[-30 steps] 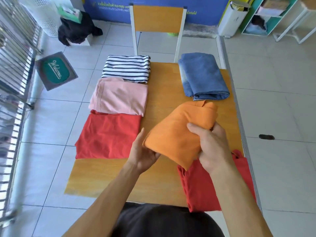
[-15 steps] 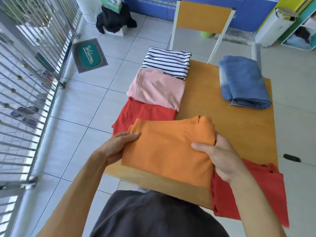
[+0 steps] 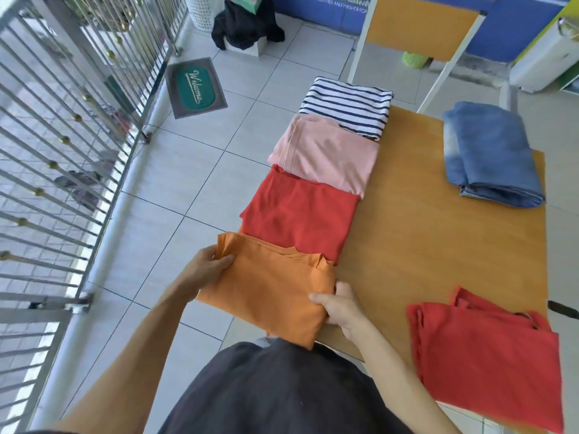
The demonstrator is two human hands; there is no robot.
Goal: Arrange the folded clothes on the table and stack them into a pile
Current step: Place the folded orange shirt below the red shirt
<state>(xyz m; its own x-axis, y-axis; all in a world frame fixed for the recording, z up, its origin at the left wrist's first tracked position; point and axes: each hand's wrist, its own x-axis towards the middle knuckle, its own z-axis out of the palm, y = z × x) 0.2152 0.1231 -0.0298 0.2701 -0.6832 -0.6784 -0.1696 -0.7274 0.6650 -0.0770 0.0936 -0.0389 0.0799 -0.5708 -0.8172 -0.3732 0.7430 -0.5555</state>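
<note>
A folded orange shirt lies at the near left corner of the wooden table. My left hand grips its far left corner and my right hand grips its near right edge. Beyond it, along the table's left edge, run a folded red garment, a pink one and a striped one. Folded blue jeans lie at the far right. A second red garment hangs over the near right corner.
A chair stands at the table's far end. A metal railing runs along the left, with a welcome mat and a dark heap of clothes on the tiled floor. My dark-clothed body fills the bottom.
Both hands carried the orange shirt from the middle of the table to its near left corner, in line with the red, pink and striped garments. The camera swung left.
</note>
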